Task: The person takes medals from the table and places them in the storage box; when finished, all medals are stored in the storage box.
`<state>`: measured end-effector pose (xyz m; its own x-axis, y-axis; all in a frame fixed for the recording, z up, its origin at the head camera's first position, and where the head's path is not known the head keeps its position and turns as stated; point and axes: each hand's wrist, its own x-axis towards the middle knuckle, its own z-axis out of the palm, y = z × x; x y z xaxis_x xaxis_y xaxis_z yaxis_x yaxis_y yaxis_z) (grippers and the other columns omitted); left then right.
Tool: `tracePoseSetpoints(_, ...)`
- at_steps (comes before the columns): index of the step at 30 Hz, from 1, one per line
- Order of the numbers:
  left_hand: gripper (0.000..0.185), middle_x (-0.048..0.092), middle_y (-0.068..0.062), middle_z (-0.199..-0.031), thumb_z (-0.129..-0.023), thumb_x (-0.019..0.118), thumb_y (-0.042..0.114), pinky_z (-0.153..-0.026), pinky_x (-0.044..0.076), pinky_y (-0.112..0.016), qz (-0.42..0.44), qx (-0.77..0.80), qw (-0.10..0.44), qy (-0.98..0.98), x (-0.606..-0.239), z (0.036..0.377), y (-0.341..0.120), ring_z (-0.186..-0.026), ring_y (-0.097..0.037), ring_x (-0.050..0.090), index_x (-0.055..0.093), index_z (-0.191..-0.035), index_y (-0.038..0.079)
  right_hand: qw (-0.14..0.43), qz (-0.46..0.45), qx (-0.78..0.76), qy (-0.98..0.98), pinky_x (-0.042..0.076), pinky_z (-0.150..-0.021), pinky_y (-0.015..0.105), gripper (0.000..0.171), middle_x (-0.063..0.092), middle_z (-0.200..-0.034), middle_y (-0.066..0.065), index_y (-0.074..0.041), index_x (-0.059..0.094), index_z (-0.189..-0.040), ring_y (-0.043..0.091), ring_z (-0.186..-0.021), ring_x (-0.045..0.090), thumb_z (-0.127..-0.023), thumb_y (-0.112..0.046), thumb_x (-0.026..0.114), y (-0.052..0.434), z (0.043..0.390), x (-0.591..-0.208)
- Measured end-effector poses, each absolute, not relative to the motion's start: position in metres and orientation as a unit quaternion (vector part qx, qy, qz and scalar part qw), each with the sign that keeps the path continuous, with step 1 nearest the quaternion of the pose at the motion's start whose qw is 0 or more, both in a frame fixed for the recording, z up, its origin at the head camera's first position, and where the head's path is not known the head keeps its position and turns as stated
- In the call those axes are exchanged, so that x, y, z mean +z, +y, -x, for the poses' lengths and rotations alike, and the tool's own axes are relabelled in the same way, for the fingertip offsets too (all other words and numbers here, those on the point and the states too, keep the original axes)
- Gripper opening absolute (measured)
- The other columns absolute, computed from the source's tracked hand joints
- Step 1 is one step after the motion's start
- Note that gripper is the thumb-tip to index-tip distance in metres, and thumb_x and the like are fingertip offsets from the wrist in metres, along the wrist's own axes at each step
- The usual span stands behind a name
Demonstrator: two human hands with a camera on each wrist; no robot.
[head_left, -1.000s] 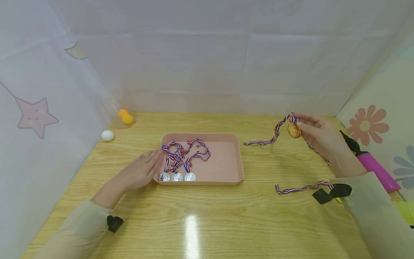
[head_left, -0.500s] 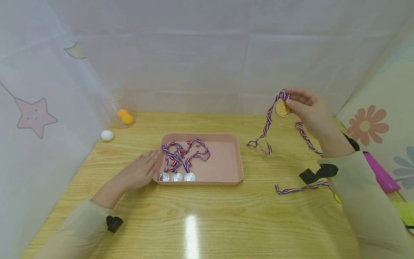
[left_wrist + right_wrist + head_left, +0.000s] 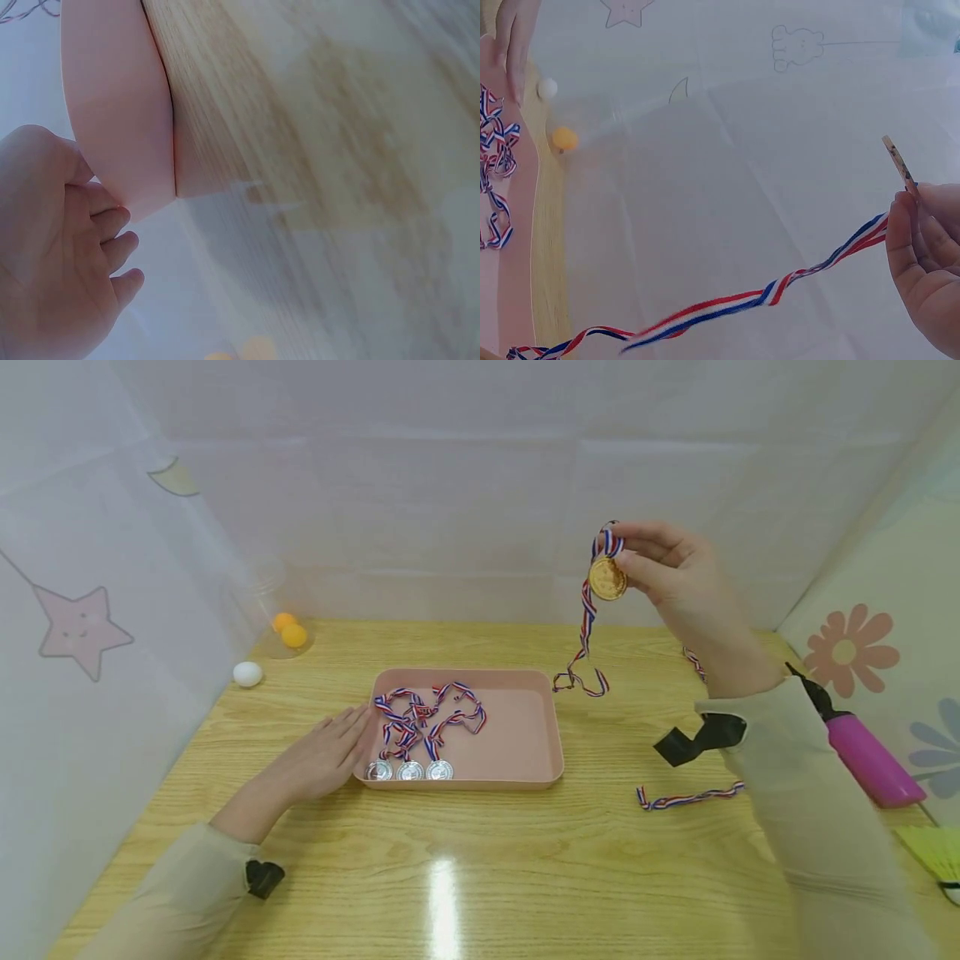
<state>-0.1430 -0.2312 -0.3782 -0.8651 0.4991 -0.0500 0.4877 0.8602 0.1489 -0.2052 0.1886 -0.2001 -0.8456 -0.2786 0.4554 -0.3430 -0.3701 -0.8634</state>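
Note:
In the head view, my right hand (image 3: 686, 585) is raised beyond the tray's right side. It pinches a gold medal (image 3: 607, 578) at the top, where the ribbon joins. The red, white and blue ribbon (image 3: 587, 614) hangs twisted, its lower end level with the tray's back right corner. My left hand (image 3: 322, 758) lies with fairly straight fingers against the left wall of a pink tray (image 3: 517, 743). Up close, the left wrist view shows its fingertips (image 3: 129, 281) beside the tray's corner. Three silver medals (image 3: 410, 771) line the tray's front left, their tangled ribbons (image 3: 405, 718) behind them.
Another striped ribbon (image 3: 690, 798) lies on the table (image 3: 525, 877), partly under the right sleeve; a further one (image 3: 695, 662) shows behind the wrist. A magenta pump (image 3: 873, 760) and a shuttlecock (image 3: 930, 856) sit far right. Orange balls (image 3: 293, 636) and a white ball (image 3: 247, 674) are back left.
My right hand has lifted the gold medal and moved it left, towards the tray; its ribbon now hangs down more. The left hand has stayed at the tray's side.

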Motion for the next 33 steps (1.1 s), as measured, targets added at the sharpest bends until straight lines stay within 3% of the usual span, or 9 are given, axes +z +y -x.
tracePoseSetpoints(13, 0.05, 0.023, -0.024, -0.146, -0.099, 0.035, 0.017, -0.105, 0.019, -0.055, -0.26, 0.064, 0.031, 0.963, -0.378, 0.142, -0.231, -0.131, -0.041, 0.022, 0.025, -0.141, -0.009, -0.01, -0.304, 0.721, -0.623, 0.051, -0.071, 0.028, 0.022, 0.064, -0.103, 0.013, -0.001, 0.065, -0.106, 0.021, -0.083, 0.06, -0.088, 0.006, 0.056, 0.133, 0.224, -0.206)
tracePoseSetpoints(24, 0.05, 0.023, -0.024, -0.146, -0.099, 0.035, 0.017, -0.105, 0.019, -0.055, -0.265, 0.061, 0.028, 0.962, -0.377, 0.142, -0.23, -0.131, -0.042, 0.022, 0.025, -0.141, -0.009, -0.05, -0.29, 0.665, -0.687, 0.051, -0.075, 0.033, 0.025, 0.061, -0.111, 0.012, 0.001, 0.061, -0.113, 0.024, -0.088, 0.059, -0.088, -0.001, 0.06, 0.09, 0.237, -0.229)
tracePoseSetpoints(33, 0.051, 0.021, -0.023, -0.147, -0.099, 0.034, 0.017, -0.107, 0.016, -0.054, -0.263, 0.061, 0.033, 0.962, -0.376, 0.142, -0.228, -0.132, -0.041, 0.02, 0.023, -0.142, -0.008, -0.087, -0.252, 0.624, -0.734, 0.053, -0.076, 0.034, 0.027, 0.06, -0.113, 0.012, 0.002, 0.06, -0.116, 0.024, -0.091, 0.061, -0.089, 0.001, 0.058, 0.085, 0.238, -0.264)
